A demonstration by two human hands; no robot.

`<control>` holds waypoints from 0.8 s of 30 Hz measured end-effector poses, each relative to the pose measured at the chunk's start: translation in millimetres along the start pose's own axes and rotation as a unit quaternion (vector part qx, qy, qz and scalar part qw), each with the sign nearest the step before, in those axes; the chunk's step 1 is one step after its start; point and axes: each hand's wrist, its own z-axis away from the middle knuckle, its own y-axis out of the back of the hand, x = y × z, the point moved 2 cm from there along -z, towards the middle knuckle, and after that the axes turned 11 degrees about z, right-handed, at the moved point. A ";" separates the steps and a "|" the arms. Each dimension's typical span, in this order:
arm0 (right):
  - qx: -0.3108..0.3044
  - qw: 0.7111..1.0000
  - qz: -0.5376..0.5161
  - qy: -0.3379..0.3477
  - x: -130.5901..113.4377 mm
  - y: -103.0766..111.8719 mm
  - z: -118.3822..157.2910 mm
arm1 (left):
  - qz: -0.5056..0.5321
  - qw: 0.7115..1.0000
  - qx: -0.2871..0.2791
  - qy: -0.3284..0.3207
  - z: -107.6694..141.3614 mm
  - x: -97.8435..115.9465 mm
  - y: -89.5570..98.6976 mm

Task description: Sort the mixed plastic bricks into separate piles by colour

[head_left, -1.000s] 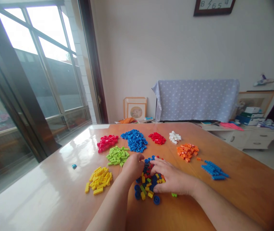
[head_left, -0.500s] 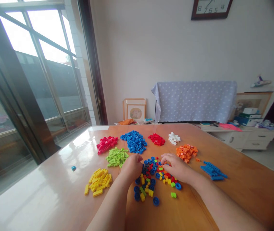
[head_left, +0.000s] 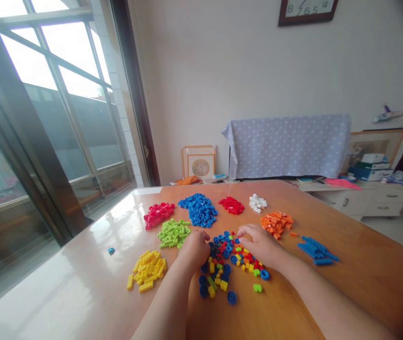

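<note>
A mixed pile of small bricks and blue round pieces (head_left: 226, 264) lies between my two hands on the wooden table. My left hand (head_left: 195, 248) is at the pile's left edge, beside the lime green bricks (head_left: 173, 233); its fingers are curled, and what they hold, if anything, is hidden. At the pile's upper right, my right hand (head_left: 256, 243) rests over the bricks with its fingers bent and apart, nothing visible in them. A single lime brick (head_left: 257, 287) and a blue round piece (head_left: 231, 297) lie nearer to me.
Sorted piles surround the mixed one: yellow (head_left: 148, 270), crimson (head_left: 158, 215), blue round pieces (head_left: 198, 209), red (head_left: 231, 205), white (head_left: 257, 203), orange (head_left: 277, 224) and long blue bricks (head_left: 316, 250). A small teal piece (head_left: 111, 251) lies on the table (head_left: 81, 288) at left.
The view has shifted slightly. My right hand's fingers have spread a little at the pile's edge; my left hand has hardly moved.
</note>
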 end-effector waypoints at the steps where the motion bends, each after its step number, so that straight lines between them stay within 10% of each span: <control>1: 0.002 1.000 -0.001 -0.003 -0.3 0.3 0.1 | 0.000 1.000 -0.001 -0.002 0.0 1.0 -0.6; 13: 0.030 0.999 -0.009 -0.010 1.7 -0.1 -0.9 | 0.094 0.994 0.056 0.026 -5.9 -1.4 -8.4; 24: 0.063 0.998 -0.010 -0.012 0.0 5.3 -0.8 | 0.411 0.901 0.101 0.095 -10.0 5.4 -8.5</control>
